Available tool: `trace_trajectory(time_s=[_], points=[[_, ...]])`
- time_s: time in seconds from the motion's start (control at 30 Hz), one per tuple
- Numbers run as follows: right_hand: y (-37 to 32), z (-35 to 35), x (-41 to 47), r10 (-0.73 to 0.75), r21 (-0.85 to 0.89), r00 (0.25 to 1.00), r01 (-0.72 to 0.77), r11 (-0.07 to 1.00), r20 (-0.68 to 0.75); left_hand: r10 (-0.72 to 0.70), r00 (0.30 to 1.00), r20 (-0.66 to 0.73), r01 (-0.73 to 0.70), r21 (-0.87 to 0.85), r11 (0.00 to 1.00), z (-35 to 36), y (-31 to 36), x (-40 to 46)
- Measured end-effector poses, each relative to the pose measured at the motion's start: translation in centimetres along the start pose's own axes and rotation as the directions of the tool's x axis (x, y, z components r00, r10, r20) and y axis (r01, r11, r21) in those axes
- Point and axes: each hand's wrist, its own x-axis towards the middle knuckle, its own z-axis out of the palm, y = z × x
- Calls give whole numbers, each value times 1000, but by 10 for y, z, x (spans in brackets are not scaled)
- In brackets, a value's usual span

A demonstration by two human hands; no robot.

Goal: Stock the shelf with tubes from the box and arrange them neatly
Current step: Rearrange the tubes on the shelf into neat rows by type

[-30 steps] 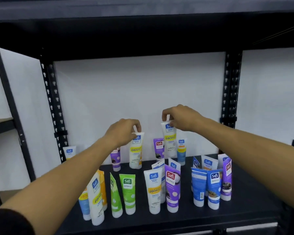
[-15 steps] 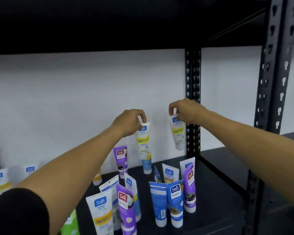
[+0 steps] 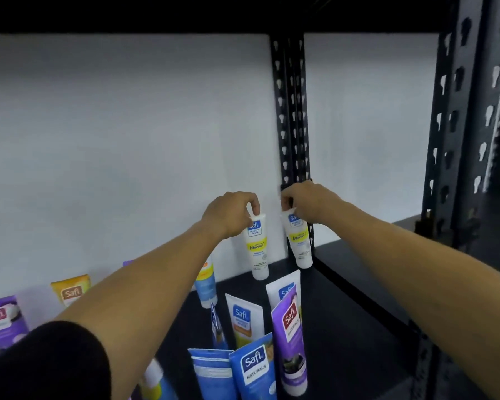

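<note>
My left hand pinches the crimped top of a white and yellow tube, cap down, its cap at or just above the black shelf near the back wall. My right hand pinches the top of a second white and yellow tube, tilted slightly, hanging close to the back right corner post. The two tubes are side by side, a small gap apart. No box is in view.
Several tubes stand cap down in front: blue ones, a purple one, a white one. More tubes line the wall at the left, an orange one and a purple one. A front post rises at right.
Both hands have carried their tubes rightward and down toward the shelf's back right corner. The view has swung right and lower, so the left tubes slid out of frame.
</note>
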Motion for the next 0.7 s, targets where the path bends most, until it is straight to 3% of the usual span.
trace_trajectory(time_s=[0.53,0.7], points=[[19,33,5,14,122,998,-22,992,66,-16,998,68,10,83,997,38,-9,13],[22,40,-2,65,173,998,-68,983,25,-7,996,83,4,38,999,41,-12,12]])
